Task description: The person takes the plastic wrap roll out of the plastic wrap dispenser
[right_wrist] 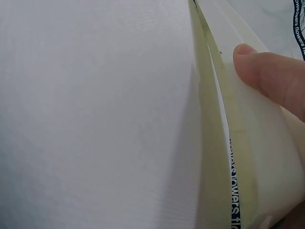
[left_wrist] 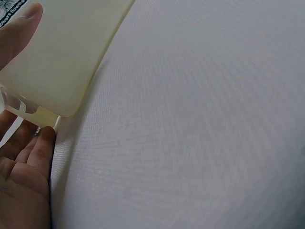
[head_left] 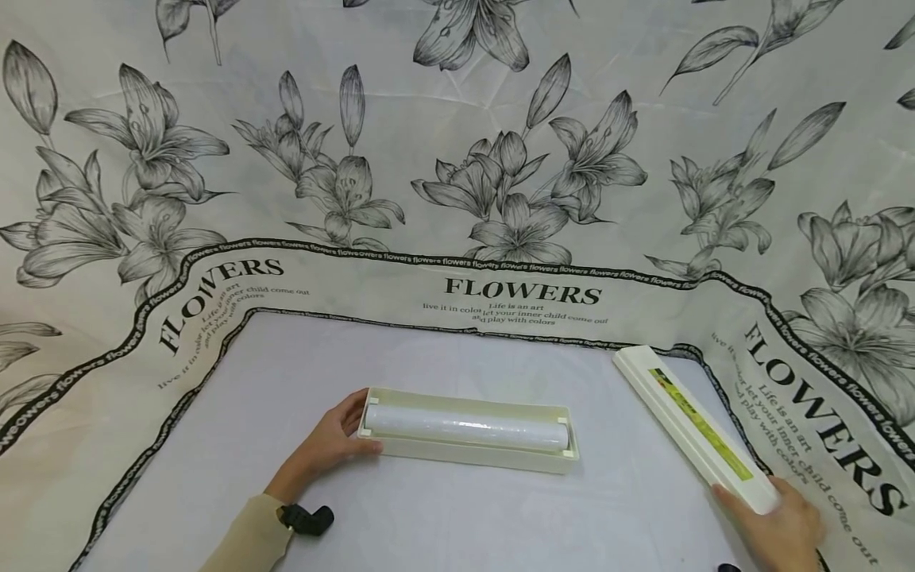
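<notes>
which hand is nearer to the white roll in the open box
The left hand: it grips the left end of the open box around the white roll. The right hand is farther off to the right, holding the near end of the labelled lid.

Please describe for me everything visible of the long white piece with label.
The long, narrow white piece looks like smooth plastic. A yellow-green label runs along its face, print unreadable. It slants at right in the head view, far end leftward; the right hand grips its near end. Whether it rests on the cloth is unclear.
</notes>
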Action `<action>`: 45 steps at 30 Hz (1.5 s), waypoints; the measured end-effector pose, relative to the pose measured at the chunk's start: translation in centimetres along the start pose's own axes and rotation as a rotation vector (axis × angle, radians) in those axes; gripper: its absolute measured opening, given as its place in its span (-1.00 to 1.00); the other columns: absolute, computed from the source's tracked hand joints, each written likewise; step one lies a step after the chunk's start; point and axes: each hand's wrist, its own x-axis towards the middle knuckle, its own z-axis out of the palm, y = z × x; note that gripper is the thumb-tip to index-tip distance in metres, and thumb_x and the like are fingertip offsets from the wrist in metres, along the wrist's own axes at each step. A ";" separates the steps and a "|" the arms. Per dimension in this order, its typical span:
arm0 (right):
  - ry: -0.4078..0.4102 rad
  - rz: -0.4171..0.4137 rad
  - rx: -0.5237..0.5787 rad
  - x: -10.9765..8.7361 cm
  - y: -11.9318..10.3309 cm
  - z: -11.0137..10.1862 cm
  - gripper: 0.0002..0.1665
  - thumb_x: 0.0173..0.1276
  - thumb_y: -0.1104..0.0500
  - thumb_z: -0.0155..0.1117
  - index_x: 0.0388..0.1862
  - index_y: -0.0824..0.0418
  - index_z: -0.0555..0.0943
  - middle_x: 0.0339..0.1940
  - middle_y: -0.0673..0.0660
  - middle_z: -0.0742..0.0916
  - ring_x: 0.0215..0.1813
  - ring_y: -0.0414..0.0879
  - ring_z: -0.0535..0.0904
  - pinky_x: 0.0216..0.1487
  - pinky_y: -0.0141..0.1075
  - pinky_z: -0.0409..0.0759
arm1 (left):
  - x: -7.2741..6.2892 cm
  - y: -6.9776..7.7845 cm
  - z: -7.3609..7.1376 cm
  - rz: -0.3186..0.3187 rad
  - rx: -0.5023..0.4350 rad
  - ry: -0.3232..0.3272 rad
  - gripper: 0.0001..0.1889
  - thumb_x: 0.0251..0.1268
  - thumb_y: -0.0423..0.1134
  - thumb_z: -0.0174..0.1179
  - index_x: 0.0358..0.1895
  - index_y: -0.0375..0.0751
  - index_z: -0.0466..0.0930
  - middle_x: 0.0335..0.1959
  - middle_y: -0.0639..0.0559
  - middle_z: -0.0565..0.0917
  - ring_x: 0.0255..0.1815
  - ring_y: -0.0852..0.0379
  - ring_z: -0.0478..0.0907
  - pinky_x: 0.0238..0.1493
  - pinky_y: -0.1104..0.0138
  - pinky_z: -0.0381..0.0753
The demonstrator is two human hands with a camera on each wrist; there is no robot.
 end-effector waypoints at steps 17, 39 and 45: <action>-0.047 -0.024 -0.118 -0.1 -0.5 -0.1 0.44 0.20 -0.33 0.44 0.57 0.59 -0.09 0.24 0.77 0.18 0.15 0.57 0.19 0.14 0.46 0.38 | -0.1 0.2 0.0 0.005 0.005 0.003 0.07 0.02 -0.24 0.61 0.60 -0.24 0.13 0.56 -0.30 0.31 0.59 -0.30 0.23 0.52 0.12 0.34; 0.025 -0.238 -0.267 -0.7 -3.8 -1.0 0.39 0.19 -0.27 0.50 0.49 0.71 0.03 0.21 0.75 0.38 0.19 0.60 0.37 0.23 0.45 0.40 | -0.3 0.5 0.1 -0.003 0.000 0.010 0.07 0.03 -0.24 0.61 0.61 -0.23 0.13 0.56 -0.31 0.29 0.59 -0.33 0.23 0.50 0.10 0.39; 0.047 -0.352 -0.301 -1.8 -5.2 -0.5 0.28 0.16 -0.24 0.52 0.41 0.70 0.19 0.20 0.78 0.41 0.17 0.64 0.38 0.23 0.47 0.36 | -0.2 0.6 0.1 -0.011 -0.004 0.008 0.08 0.03 -0.24 0.61 0.61 -0.23 0.12 0.56 -0.31 0.29 0.59 -0.32 0.23 0.50 0.10 0.39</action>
